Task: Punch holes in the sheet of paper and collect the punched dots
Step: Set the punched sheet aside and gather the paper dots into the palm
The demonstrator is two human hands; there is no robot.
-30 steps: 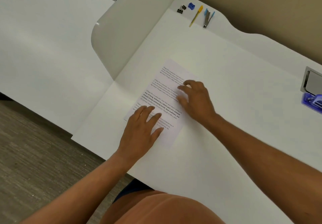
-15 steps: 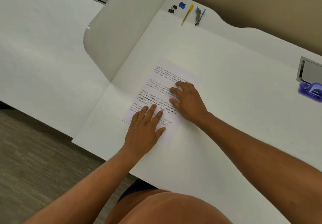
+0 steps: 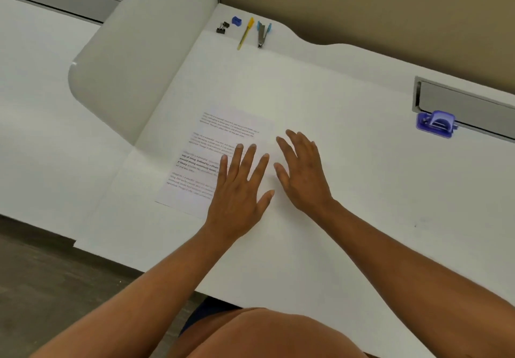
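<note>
A printed sheet of paper (image 3: 207, 151) lies flat on the white desk (image 3: 348, 190), slightly left of centre. My left hand (image 3: 241, 187) lies flat on the sheet's right half with its fingers spread and straight. My right hand (image 3: 302, 172) rests with straight fingers at the sheet's right edge, beside the left hand. Neither hand holds anything. A purple hole punch (image 3: 436, 124) stands far to the right, well away from both hands. No punched dots are visible.
At the desk's back left lie a black binder clip (image 3: 222, 27), a blue sharpener (image 3: 236, 21), a yellow pen (image 3: 245, 34) and a blue-handled staple remover (image 3: 262, 34). A white divider panel (image 3: 133, 65) borders the left. A grey cable tray (image 3: 468, 107) sits behind the punch.
Both hands have slid rightward over the sheet. My left hand now covers its right half and my right hand has reached its right edge. The camera view shifted.
</note>
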